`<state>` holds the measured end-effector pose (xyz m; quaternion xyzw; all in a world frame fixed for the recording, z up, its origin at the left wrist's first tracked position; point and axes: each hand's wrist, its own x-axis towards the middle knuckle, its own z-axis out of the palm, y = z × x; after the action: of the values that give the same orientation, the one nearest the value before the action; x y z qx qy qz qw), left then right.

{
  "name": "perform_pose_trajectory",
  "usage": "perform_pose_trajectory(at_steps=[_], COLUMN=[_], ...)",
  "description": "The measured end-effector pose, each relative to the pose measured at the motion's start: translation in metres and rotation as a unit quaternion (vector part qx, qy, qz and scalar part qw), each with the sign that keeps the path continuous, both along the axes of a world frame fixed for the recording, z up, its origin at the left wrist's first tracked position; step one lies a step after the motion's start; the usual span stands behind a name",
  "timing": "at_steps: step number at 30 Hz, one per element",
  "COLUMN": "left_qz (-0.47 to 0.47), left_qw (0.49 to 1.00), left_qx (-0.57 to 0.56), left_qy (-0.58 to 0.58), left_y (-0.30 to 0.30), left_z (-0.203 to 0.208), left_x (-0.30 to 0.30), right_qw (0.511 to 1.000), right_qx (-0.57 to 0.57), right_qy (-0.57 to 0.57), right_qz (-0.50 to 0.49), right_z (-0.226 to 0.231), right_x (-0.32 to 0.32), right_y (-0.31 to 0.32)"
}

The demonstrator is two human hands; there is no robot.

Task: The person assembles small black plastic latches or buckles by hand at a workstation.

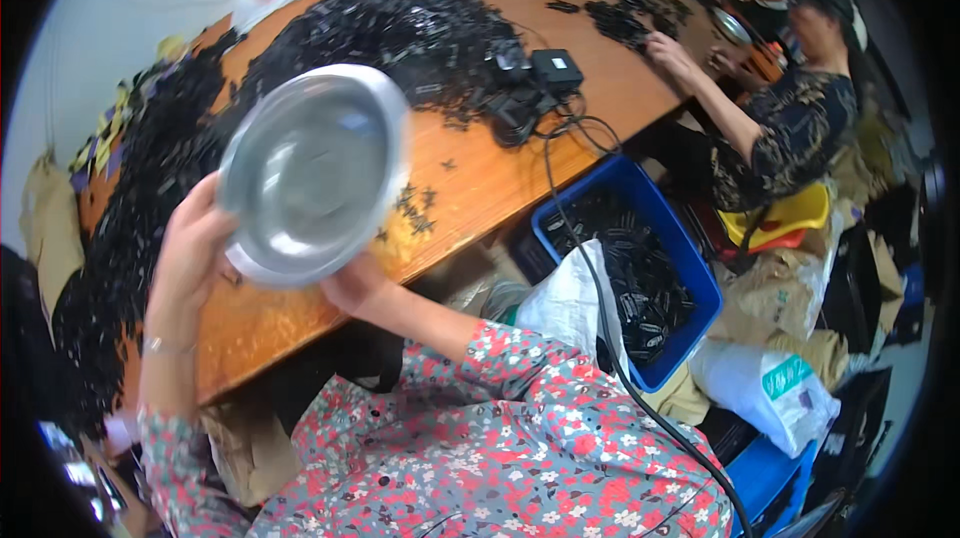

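Note:
A shiny metal bowl (315, 168), blurred by motion, is tilted above the wooden table so that its inside shows. I can make out nothing inside it. My left hand (192, 238) grips its rim on the left side. At the bowl's lower right edge is my right hand (355, 283); the bowl hides its fingers, and whether it touches the bowl I cannot tell. A few small black pieces (415, 208) lie scattered on the tabletop just right of the bowl. Behind it rises a large heap of small black plastic pieces (390, 28).
On the table (480, 193) sit a black box-shaped device (556, 70) and cables. A blue bin (705, 313) of black pieces stands right of the table, a white sack (565, 303) beside it. Another person (780, 128) handles black pieces at the far right.

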<state>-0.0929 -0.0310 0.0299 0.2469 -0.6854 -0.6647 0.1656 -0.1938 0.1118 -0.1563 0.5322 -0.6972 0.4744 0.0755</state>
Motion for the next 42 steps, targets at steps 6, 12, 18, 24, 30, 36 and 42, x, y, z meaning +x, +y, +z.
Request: perform_pose_trajectory(at_steps=[6, 12, 18, 24, 30, 36, 42], left_qz=[-0.143, -0.129, -0.18, -0.098, -0.333, -0.355, -0.33], left_qw=[0.989, 0.991, 0.98, 0.895, 0.426, 0.514, 0.66], left_qx=[-0.025, 0.025, -0.056, -0.428, -0.838, -0.776, -0.673], left_qy=[-0.008, 0.022, -0.062, -0.077, -0.069, -0.085, -0.06], left_y=[0.089, 0.146, 0.197, 0.19, 0.241, 0.188, 0.064], left_z=[0.022, 0.008, -0.027, -0.072, -0.073, -0.169, -0.202], left_x=[-0.24, -0.408, -0.517, -0.592, -0.589, -0.78, -0.843], right_qw=[0.998, 0.996, 0.999, 0.999, 0.998, 0.997, 0.997], right_qx=[0.03, 0.08, -0.013, -0.004, 0.046, -0.055, -0.038], right_qy=[-0.037, 0.015, 0.035, 0.016, -0.046, -0.026, -0.037], right_qz=[0.032, 0.045, -0.007, 0.028, 0.013, -0.037, 0.055], right_z=[0.006, -0.005, -0.05, -0.015, -0.011, 0.0, 0.042], right_x=[0.014, 0.013, 0.028, 0.034, 0.004, 0.005, 0.019], right_y=[-0.007, 0.001, -0.024, -0.016, 0.004, -0.002, -0.006])
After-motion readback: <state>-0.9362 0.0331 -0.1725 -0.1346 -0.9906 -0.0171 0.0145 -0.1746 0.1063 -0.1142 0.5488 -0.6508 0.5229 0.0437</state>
